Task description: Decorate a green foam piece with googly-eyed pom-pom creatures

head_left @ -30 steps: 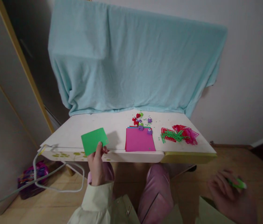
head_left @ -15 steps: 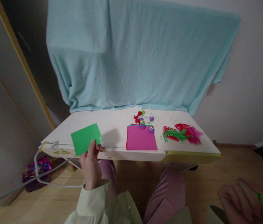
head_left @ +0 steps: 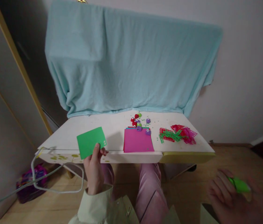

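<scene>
The left hand (head_left: 94, 174) is pinching a green paper square (head_left: 91, 142) over the near edge of the white bench (head_left: 112, 127). The right hand (head_left: 229, 194), low and blurry, is closing around a small green tool (head_left: 240, 185). Holding the paper flat and steady should be helping.

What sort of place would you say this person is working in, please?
Probably a room at home used for paper crafts: a low white table on a wooden floor, a pink paper stack, small punches, and a green sheet in the left hand.
</scene>
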Demonstrator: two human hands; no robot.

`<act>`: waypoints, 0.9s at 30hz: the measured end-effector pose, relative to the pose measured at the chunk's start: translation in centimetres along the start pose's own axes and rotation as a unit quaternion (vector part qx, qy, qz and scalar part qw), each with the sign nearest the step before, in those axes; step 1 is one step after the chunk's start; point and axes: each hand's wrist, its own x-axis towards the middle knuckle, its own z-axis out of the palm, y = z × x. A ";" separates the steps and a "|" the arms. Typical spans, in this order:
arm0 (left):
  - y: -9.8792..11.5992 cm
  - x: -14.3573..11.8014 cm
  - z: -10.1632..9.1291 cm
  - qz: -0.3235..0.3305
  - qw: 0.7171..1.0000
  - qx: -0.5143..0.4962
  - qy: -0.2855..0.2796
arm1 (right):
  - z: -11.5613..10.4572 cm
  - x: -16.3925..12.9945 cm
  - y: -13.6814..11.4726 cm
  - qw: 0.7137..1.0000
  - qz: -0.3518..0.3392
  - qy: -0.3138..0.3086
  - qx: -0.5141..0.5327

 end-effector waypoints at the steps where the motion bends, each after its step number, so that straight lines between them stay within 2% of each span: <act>1: 0.1 -0.3 0.3 -0.007 1.000 0.003 -0.005 | 0.2 0.1 0.0 1.000 0.015 -0.011 0.004; 5: 0.1 -1.0 0.8 -0.036 0.999 0.031 -0.009 | 1.1 1.1 0.4 0.995 0.056 -0.062 0.056; 8: -0.7 -0.9 0.8 -0.035 0.997 0.068 -0.015 | 2.7 1.7 1.6 0.990 0.073 -0.100 0.064; 11: -1.8 -0.3 1.4 -0.034 0.990 0.121 -0.064 | 5.2 2.3 3.8 0.988 0.074 -0.128 0.043; 15: -3.0 0.2 4.5 -0.043 0.973 0.178 -0.143 | 8.5 4.4 8.5 0.982 0.073 -0.173 -0.031; 19: -4.5 0.3 8.5 -0.058 0.954 0.200 -0.216 | 10.5 7.5 13.5 0.975 0.007 -0.161 -0.153; 21: -5.3 0.4 10.0 -0.063 0.945 0.204 -0.246 | 11.3 8.8 15.3 0.965 -0.003 -0.165 -0.203; 24: -6.6 0.5 11.1 -0.077 0.936 0.207 -0.273 | 12.2 10.0 16.7 0.951 -0.009 -0.186 -0.245; 27: -7.7 0.7 11.0 -0.096 0.932 0.213 -0.277 | 12.7 10.7 17.3 0.939 -0.038 -0.220 -0.263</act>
